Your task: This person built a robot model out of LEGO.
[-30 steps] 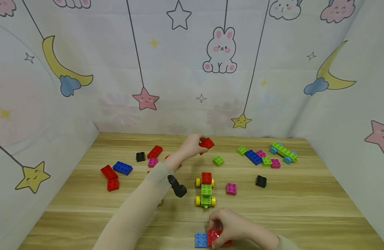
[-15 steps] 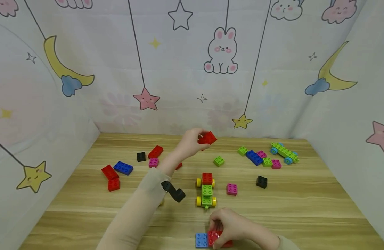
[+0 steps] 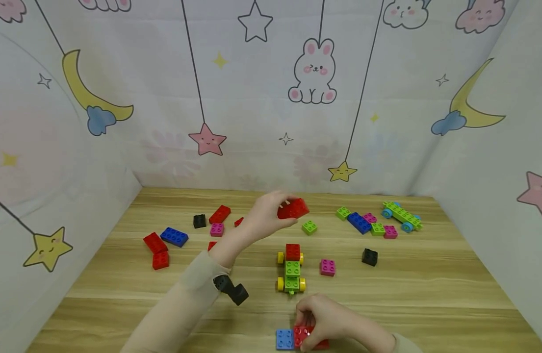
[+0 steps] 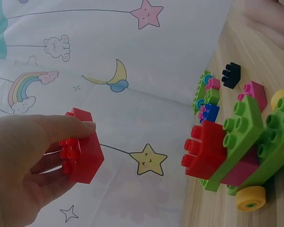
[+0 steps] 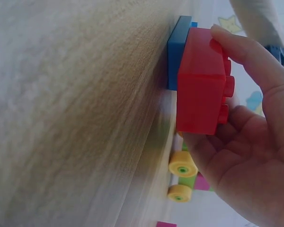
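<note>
A pale cloth printed with stars and moons point(image 3: 288, 117) hangs behind a wood-grain table point(image 3: 385, 304), where a yellow-wheeled car point(image 3: 293, 268) stands. Beyond that car, my left hand point(image 3: 270, 214) pinches a lifted red brick point(image 3: 294, 208) between thumb and fingers; holding it by its sides probably lets me turn it freely. On my side of the car, my right hand point(image 3: 325, 318) is clamped on a near red brick point(image 3: 300, 336), perhaps to steady it beside the light-blue piece point(image 3: 284, 339); I cannot tell whether those two are joined. The pink brick point(image 3: 327, 267) sits just right of the car, the black brick point(image 3: 370, 257) farther right. Compared with half a second ago, my left hand and its brick appear lower in the head view, the brick lying flatter, while my right hand and the car look unchanged.
</note>
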`<state>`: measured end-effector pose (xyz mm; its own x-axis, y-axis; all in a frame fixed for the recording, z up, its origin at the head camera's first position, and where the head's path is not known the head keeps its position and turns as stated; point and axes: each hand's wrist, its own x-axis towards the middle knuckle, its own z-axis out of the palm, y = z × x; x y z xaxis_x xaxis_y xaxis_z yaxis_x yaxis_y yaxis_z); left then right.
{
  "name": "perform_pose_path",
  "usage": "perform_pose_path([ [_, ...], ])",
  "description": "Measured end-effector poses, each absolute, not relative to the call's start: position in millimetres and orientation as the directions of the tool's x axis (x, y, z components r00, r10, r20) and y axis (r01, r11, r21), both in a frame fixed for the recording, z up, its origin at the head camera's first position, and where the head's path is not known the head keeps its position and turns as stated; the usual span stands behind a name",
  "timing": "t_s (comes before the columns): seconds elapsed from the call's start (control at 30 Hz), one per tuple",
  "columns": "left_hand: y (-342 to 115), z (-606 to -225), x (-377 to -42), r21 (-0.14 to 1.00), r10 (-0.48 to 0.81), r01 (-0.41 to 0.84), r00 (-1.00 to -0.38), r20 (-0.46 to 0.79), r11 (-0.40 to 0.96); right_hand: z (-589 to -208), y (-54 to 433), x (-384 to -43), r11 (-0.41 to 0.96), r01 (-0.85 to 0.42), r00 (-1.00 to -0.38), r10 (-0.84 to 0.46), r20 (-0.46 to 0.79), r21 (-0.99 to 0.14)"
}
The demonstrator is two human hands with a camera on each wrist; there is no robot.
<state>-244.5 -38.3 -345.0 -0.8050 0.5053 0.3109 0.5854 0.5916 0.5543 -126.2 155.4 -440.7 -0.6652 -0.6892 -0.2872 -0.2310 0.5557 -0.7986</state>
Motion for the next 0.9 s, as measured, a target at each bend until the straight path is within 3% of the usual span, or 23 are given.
perform_pose_path([
  [0.53,-55,-347,-192,0.513,0.688,0.706,-0.673,0.273,0.488,-444,157,-128,0.552,-0.257,-0.66,-0.7,-0.273,-0.794],
  [0.9,-70,-365,-173,0.494,0.796,0.739,-0.589,0.143,0.458,-444,156,-126,0.563,-0.278,-0.669,-0.695,-0.264,-0.778],
])
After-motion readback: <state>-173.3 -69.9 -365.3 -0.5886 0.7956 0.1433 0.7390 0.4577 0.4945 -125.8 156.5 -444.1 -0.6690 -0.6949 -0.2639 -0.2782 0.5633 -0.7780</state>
